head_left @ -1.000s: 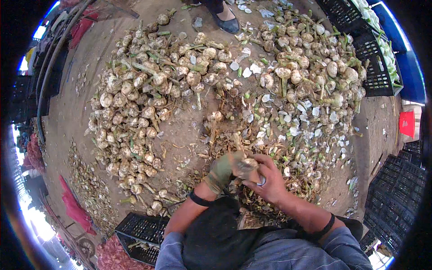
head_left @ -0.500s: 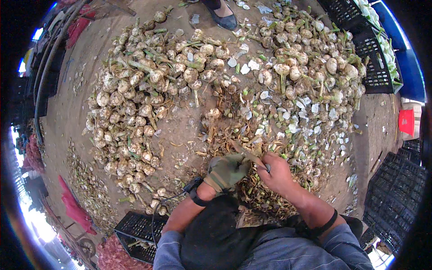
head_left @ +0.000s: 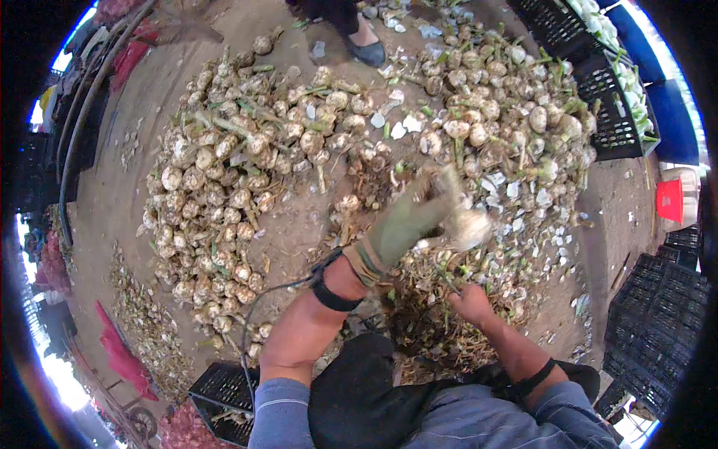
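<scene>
My left hand (head_left: pixel 404 233), in a green glove with a tan cuff, reaches forward over the peelings. Its fingers close around the stalk of a whitish garlic bulb (head_left: pixel 470 229), both blurred by motion. Lower and to the right, my bare right hand (head_left: pixel 473 305) is a fist around a small knife (head_left: pixel 449 283); only a thin part sticks out, pointing up and left. Beneath both hands lie brown trimmings (head_left: pixel 430 322), cut stalks and pale skins. A big heap of dirt-covered garlic (head_left: pixel 217 187) spreads at the left, and another heap (head_left: pixel 516 112) at the right.
Black crates (head_left: pixel 617 108) with pale produce stand at the far right, stacked black crates (head_left: pixel 654 329) at the near right. A red container (head_left: pixel 671 200) sits between them. Another black crate (head_left: pixel 224 396) is by my left side. At the far edge a person's shoe (head_left: pixel 368 54) shows.
My left hand has moved forward and right, away from my right hand, with the garlic bulb now showing. My right hand has dropped slightly lower and to the right.
</scene>
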The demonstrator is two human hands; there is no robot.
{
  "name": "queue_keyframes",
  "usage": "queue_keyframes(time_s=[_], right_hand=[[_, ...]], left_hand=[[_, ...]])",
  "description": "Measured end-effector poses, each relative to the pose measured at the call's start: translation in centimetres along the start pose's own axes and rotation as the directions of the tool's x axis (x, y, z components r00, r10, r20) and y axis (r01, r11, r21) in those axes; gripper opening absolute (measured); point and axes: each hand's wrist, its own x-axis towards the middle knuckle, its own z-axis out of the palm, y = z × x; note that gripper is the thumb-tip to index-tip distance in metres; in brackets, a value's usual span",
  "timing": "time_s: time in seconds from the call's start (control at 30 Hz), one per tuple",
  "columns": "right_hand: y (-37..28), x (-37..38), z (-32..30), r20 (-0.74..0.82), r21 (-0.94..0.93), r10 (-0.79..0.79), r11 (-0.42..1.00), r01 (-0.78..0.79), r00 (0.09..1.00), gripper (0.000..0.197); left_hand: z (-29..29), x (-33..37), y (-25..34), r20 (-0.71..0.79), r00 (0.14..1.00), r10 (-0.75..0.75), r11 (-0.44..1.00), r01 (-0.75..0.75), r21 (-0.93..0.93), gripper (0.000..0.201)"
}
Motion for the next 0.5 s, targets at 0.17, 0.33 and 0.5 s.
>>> queue_keyframes(time_s=[0.17,0.33,0.5], right_hand=[[-1.9,-0.7,-1.9,-0.032,-0.055,-0.003,0.998,0.002,0.999,0.041],[0.3,-1.0,-1.6,0.021,-0.014,0.041,0.999,-0.041,0.999,0.042],[0.5,-1.2,-1.2,0.007,-0.045,-0.035,0.998,0.036,0.999,0.045]], left_hand=[[-6.3,-0.1,-4.9,-0.524,0.771,0.361,0.815,0.012,0.579,0.059],[-14.4,-3.9,-17.1,-0.634,0.602,0.485,0.356,0.527,0.772,0.075],[-14.8,-1.2,-15.6,-0.683,0.731,0.01,0.622,0.53,0.576,0.091]])
